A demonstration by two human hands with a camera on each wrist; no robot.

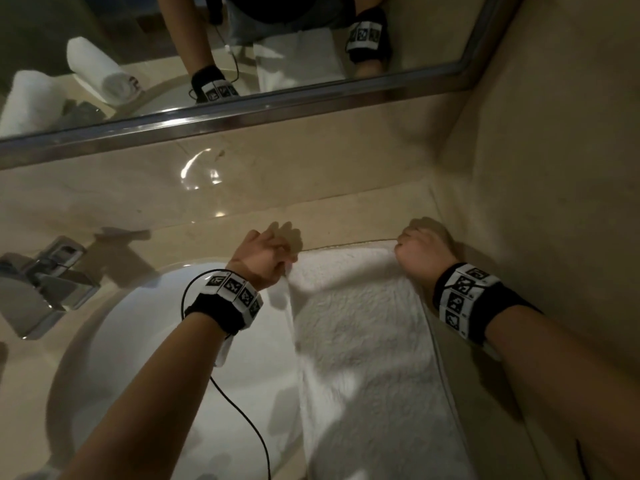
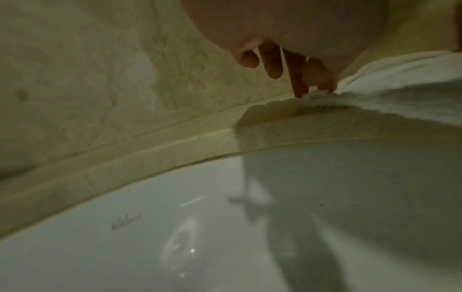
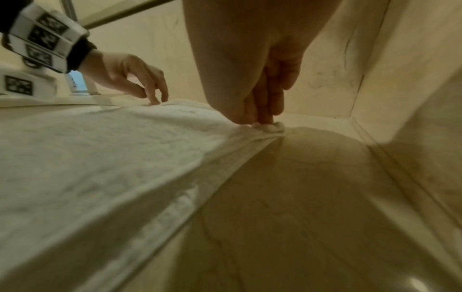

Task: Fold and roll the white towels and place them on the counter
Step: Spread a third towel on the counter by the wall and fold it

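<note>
The towel (image 1: pixel 363 341) lies flat on the tabletop (image 1: pixel 485 393), at 3 o'clock from the sink (image 1: pixel 156 341). The left hand (image 1: pixel 265 259) pinches its far left corner. The right hand (image 1: pixel 420 256) pinches its far right corner.

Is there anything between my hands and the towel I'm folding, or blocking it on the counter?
Nothing visible. The left hand and right hand already pinch the far corners of the towel, which lies on the counter, its left edge overhanging the sink.
</note>
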